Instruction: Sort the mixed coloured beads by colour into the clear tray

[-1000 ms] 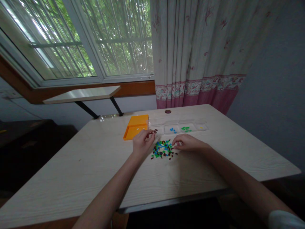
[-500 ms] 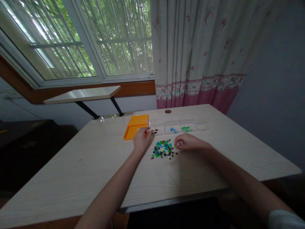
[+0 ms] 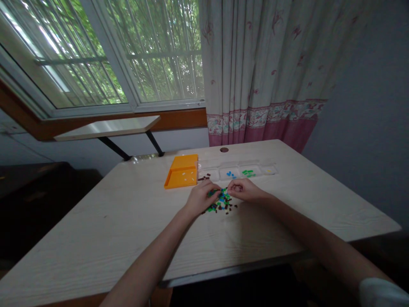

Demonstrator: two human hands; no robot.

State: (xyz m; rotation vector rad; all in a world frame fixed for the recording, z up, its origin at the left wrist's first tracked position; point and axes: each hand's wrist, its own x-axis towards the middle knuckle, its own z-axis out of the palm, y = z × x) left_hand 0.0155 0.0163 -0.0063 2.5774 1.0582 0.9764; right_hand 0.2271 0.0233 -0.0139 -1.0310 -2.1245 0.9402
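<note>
Picking, it seems, through a pile of mixed pieces point(image 3: 223, 206) on the tabletop point(image 3: 137, 226), the left hand point(image 3: 200, 198) curls over it, the right hand point(image 3: 246, 189) narrow at its edge, grips unclear; the next pick calls for a fine pinch.

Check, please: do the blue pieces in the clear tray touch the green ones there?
Apart. The head view shows the blue pieces and green pieces in neighbouring compartments of the clear tray, with a visible gap between.
</note>
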